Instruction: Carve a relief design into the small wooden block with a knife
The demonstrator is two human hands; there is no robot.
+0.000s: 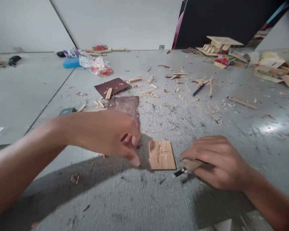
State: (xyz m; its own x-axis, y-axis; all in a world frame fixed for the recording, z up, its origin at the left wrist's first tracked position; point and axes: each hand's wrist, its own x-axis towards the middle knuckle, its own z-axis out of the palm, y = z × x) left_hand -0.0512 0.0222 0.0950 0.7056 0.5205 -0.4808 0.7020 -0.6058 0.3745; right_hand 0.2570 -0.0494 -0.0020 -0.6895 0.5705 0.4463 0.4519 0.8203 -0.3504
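Right hand (216,160): clenched around pale-handled carving knife (189,166), dark blade tip just beside the plaque's lower right corner.
Left hand (108,134): fingers curled, holding nothing visible, fingertips near the plaque's left edge.
Small rectangular wooden plaque (162,155): flat on grey counter (159,199), shallow cuts in its face.
Step in hand: judged a pause between carving cuts.
Next move: steady plaque, re-seat blade.
Hard to make out: carved motif; motion-blurred left fingertips; sandpaper sheet (126,106) partly hidden.

Right hand (218,160) around carving knife (189,166), beside wooden block (162,155)
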